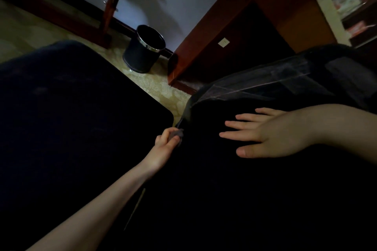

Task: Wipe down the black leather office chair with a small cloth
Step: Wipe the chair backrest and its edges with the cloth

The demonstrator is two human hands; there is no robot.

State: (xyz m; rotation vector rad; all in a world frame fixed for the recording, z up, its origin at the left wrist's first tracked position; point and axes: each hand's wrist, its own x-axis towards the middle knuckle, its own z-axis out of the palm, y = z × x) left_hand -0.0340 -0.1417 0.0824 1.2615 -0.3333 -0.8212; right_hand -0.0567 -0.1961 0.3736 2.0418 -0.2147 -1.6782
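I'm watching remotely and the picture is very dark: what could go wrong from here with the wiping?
1. The cloth is bunched small in the left hand at the chair's edge; it could slip out and drop into the gap toward the carpet.
2. The right hand lies flat, bare on the leather, and may leave fresh prints.
3. In light this dim, missed patches on the black surface would be hard to spot.

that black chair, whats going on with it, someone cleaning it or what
A person is wiping the black leather chair. The left hand pinches a small grey cloth against the chair's left edge, near the seam. The right hand lies flat with fingers spread on the dark surface, apparently steadying it. A black waste bin stands on the carpet beyond.
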